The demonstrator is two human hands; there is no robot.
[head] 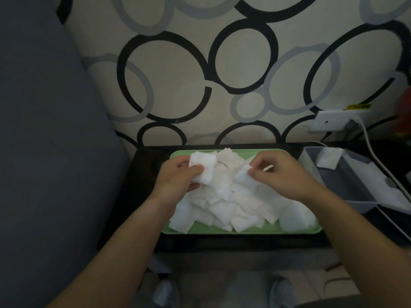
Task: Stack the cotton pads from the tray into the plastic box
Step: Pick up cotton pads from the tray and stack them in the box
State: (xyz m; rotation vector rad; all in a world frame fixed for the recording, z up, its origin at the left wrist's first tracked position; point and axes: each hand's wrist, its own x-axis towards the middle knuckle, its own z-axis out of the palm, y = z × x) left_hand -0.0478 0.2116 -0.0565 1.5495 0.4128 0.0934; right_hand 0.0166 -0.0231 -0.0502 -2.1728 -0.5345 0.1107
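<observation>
A green tray (249, 230) on a dark table holds a loose heap of white square cotton pads (224, 203). My left hand (178, 176) grips a small stack of pads (203, 167) above the tray's far left part. My right hand (280, 172) pinches a single pad (242, 174) between thumb and fingers over the heap's middle. The clear plastic box (347, 187) stands to the right of the tray, open, with a few pads (328, 160) leaning in its far corner.
A dark table (142, 196) stands against a wall with ring patterns. A grey sofa (44, 152) fills the left. A white wall socket (329, 123) and its cable (375, 158) run behind the box. My knees and shoes show below the table edge.
</observation>
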